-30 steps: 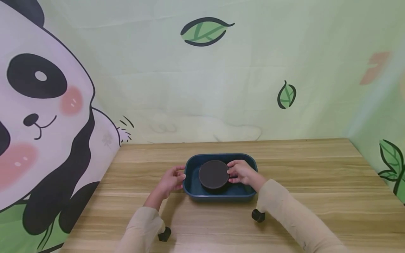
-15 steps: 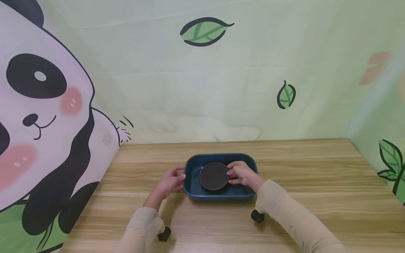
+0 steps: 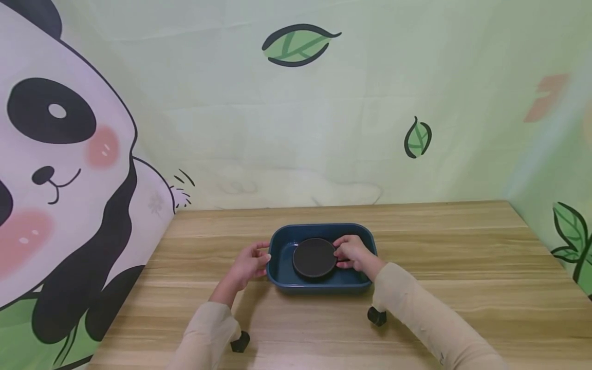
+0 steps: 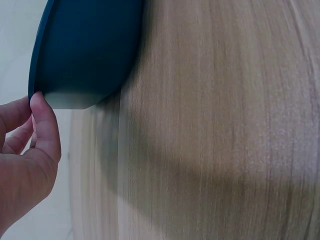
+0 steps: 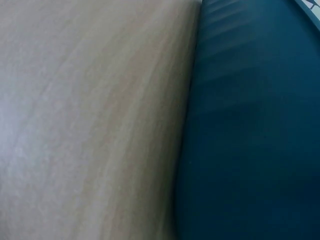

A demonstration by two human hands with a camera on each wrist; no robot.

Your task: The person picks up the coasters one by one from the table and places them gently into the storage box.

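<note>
Near the middle of the light wooden table (image 3: 444, 267), a dark blue rectangular plastic tray with rounded corners (image 3: 282, 277) is sitting flat, and everything else is placing itself around that tray. Inside the tray, a round black flat disc (image 3: 314, 257) is lying close to the floor, roughly centred between the tray's short walls; whether it is fully resting on the bottom cannot be told. On the tray's right side, the person's right hand (image 3: 353, 253) is reaching over the rim with its fingers curled round the disc's right edge, gripping it. At the tray's left wall, the left hand (image 3: 250, 263) is steadying the rim, its thumb (image 4: 45, 125) pressing against the upper edge while the other fingers are bending loosely behind it, so the hand is pinching the tray's lip. From the right wrist view only the tray's outer wall and the table grain are showing, and the hand itself is out of sight there. Behind the tray, a pale green backdrop with leaf drawings (image 3: 298, 45) is standing, and to the tray's left a cartoon panda print (image 3: 55, 169) is covering the side wall.
</note>
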